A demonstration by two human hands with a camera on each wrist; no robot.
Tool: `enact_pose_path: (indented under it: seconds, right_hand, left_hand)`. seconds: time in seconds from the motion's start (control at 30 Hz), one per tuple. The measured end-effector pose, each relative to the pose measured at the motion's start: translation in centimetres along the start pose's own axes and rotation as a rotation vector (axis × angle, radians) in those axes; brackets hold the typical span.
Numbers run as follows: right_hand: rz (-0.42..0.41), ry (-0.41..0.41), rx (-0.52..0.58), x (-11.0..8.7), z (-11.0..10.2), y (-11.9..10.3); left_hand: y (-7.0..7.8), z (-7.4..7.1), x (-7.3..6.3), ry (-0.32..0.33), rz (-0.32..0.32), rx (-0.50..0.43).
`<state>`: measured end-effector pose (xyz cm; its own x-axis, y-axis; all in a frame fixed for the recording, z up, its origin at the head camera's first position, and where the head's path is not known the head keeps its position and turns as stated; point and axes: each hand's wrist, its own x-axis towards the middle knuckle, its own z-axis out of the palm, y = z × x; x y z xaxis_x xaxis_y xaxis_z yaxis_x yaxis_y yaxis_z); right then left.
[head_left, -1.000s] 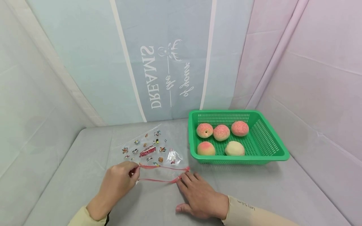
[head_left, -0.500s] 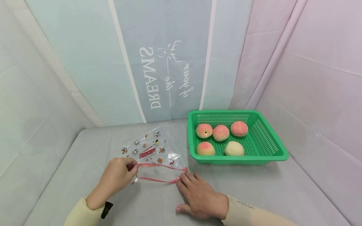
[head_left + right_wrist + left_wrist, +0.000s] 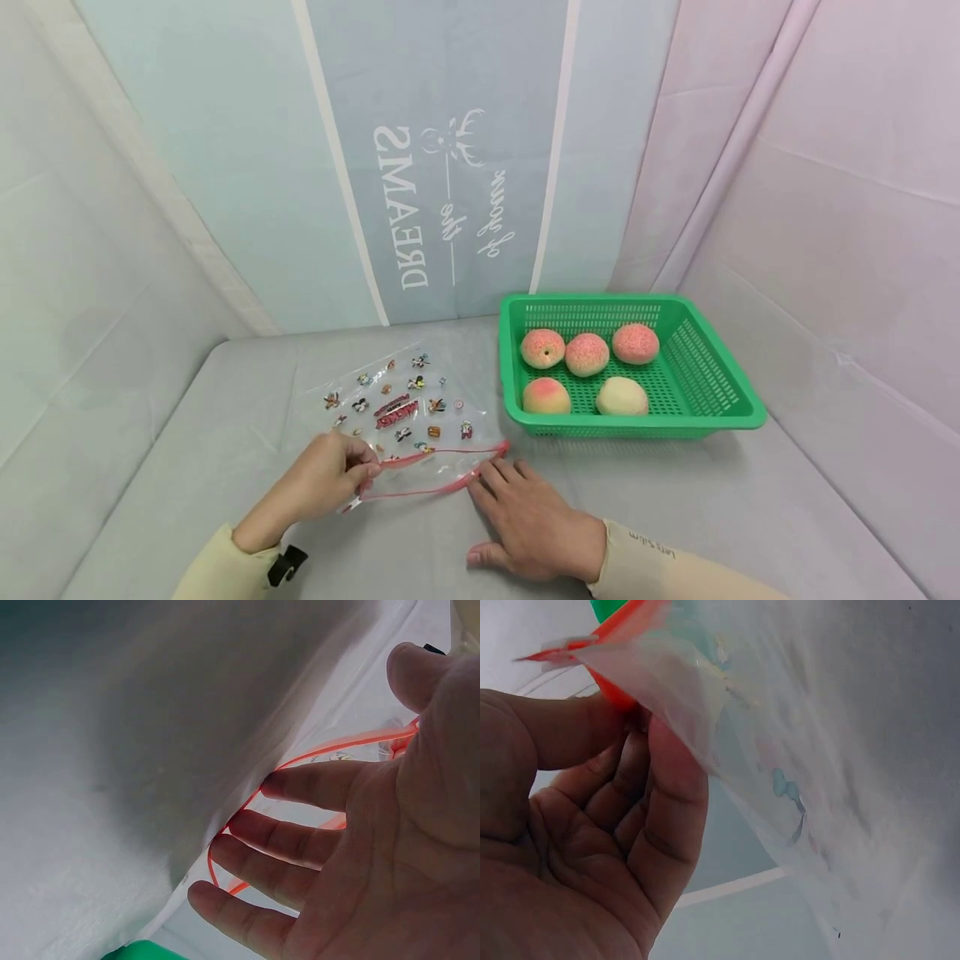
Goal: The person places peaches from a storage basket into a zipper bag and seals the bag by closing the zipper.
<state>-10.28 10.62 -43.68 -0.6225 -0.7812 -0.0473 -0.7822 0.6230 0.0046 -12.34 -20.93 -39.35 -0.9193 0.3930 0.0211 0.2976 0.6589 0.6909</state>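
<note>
A clear zip bag [image 3: 397, 408] with small cartoon prints lies on the grey surface, its red-edged mouth facing the person and parted. My left hand [image 3: 326, 479] pinches the mouth's left end between thumb and fingers; in the left wrist view the thumb and index finger meet on the red strip [image 3: 615, 682]. A small red-and-white zip slider [image 3: 351, 505] sits just below that hand. My right hand [image 3: 528, 525] lies flat with straight fingers, its fingertips pressing the right end of the lower red edge [image 3: 259, 791].
At the right stands a green plastic basket [image 3: 720, 367] holding several peaches [image 3: 587, 355], pink and pale yellow. A cloth backdrop [image 3: 480, 250] with mirrored lettering rises behind, and pale cloth walls close in both sides.
My left hand rose slightly, then came down and right toward the person, drawing the bag's upper red edge with it. The right hand and the basket have stayed in place.
</note>
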Motion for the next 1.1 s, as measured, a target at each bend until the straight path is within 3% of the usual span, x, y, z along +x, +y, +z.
enact_pose_path:
  seconds: [0.1, 0.33, 0.47, 0.67, 1.1]
  right_hand:
    - [-0.005, 0.014, -0.005, 0.0, 0.1, 0.0]
    - [-0.01, 0.013, 0.004, -0.1, 0.1, 0.1]
    - [-0.015, 0.02, -0.018, -0.1, 0.2, 0.1]
    - [-0.023, 0.031, -0.052, -0.1, 0.1, 0.1]
    - [-0.045, 0.056, -0.074, -0.1, 0.1, 0.3]
  left_hand:
    - [0.0, 0.0, 0.0, 0.012, -0.028, -0.016]
    - [0.7, -0.4, 0.1, 0.119, -0.096, -0.036]
    - [1.2, -0.9, 0.3, 0.17, -0.111, 0.005]
    - [1.2, -1.4, 0.6, 0.245, -0.085, 0.015]
    - [1.0, -1.6, 0.7, 0.293, -0.111, -0.025]
